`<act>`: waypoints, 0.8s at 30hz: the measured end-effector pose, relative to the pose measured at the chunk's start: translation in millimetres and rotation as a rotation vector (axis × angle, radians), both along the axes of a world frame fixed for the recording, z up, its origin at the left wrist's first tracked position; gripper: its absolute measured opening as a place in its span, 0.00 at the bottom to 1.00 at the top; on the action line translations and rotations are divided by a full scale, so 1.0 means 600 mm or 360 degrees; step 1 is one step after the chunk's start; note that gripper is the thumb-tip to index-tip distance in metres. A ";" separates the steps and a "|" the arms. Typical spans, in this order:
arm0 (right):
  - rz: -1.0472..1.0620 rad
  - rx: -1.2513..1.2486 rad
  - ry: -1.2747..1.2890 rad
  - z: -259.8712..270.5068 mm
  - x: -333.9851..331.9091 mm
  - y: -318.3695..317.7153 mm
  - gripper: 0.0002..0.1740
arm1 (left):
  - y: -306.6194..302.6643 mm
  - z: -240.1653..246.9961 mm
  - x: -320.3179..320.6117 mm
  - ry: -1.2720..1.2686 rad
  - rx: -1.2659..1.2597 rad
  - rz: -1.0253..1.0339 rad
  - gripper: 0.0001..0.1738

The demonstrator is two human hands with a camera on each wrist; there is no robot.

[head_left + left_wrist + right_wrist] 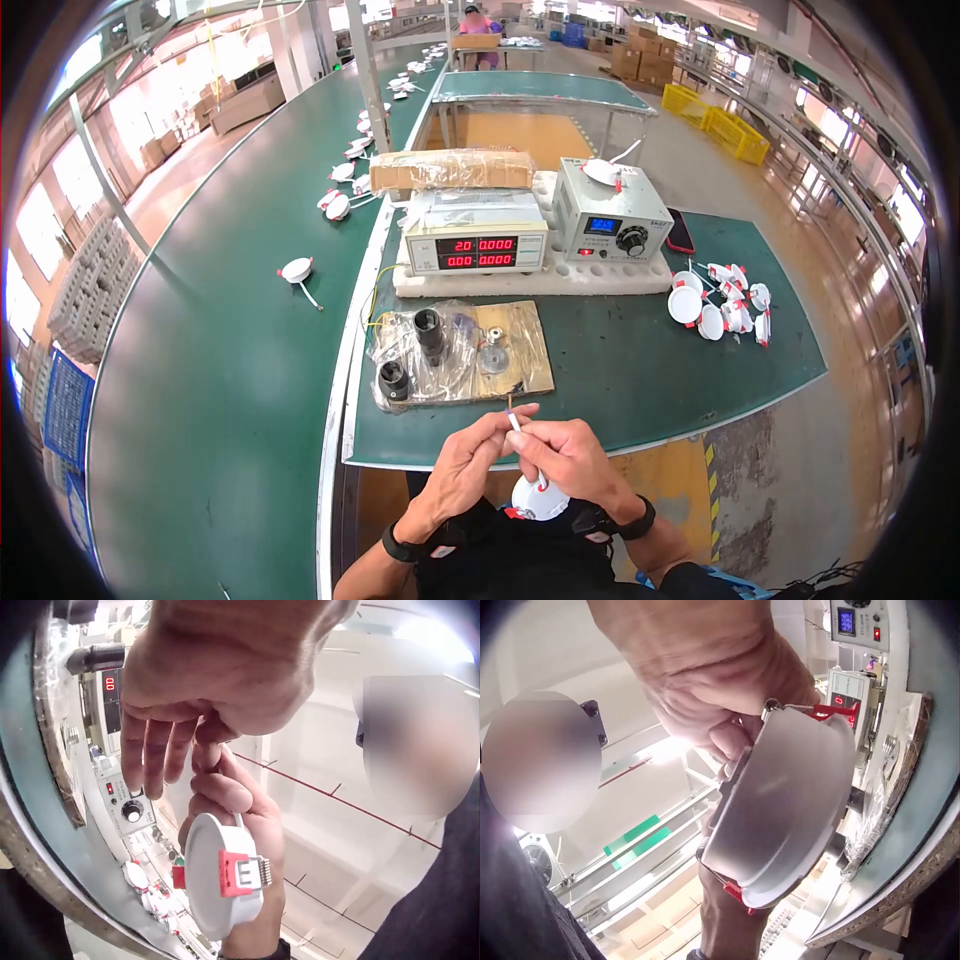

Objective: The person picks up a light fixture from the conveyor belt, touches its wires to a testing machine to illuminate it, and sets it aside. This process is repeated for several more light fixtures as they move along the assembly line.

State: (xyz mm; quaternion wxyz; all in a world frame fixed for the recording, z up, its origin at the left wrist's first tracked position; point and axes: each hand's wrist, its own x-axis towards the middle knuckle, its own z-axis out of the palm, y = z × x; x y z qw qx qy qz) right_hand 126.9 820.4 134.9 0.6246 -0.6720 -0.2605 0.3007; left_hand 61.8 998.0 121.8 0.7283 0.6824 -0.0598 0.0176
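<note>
A round white downlight (538, 500) with red-tipped spring clips hangs from its white cable (515, 422), close to the person's lap. The right hand (572, 460) pinches that cable between thumb and fingers. On the other side, the left hand (465, 468) pinches it near the end with the thin wires, its other fingers stretched out in the left wrist view. In that view the downlight (217, 877) hangs below the fingers of the right hand (225, 791). The downlight's body (780, 795) covers much of the fingertips in the right wrist view.
A board (535, 345) with black sockets (428, 332) and a metal piece lies ahead of the hands. Behind stand a meter with red digits (475, 252) and a knobbed power unit (612, 215). Several downlights (710, 322) lie at right; others sit on the green conveyor (240, 330).
</note>
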 end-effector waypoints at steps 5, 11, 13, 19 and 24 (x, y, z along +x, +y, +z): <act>-0.0177 0.0200 0.0221 -0.010 0.018 0.003 0.19 | -0.017 -0.050 -0.020 0.0330 -0.0256 -0.0145 0.26; -0.0331 0.0150 0.0075 -0.038 0.034 0.038 0.17 | -0.041 -0.059 -0.028 0.0679 -0.0871 -0.0304 0.34; -0.0341 0.0019 0.0009 -0.043 0.048 0.041 0.16 | -0.036 -0.056 -0.025 0.0734 -0.0900 -0.0326 0.34; -0.0285 -0.0292 -0.0029 -0.076 0.089 0.050 0.20 | -0.031 -0.079 0.006 0.0896 -0.1035 -0.0379 0.31; -0.0200 -0.0423 -0.0004 -0.078 0.124 0.070 0.24 | -0.019 -0.086 0.036 0.0917 -0.1170 -0.0405 0.30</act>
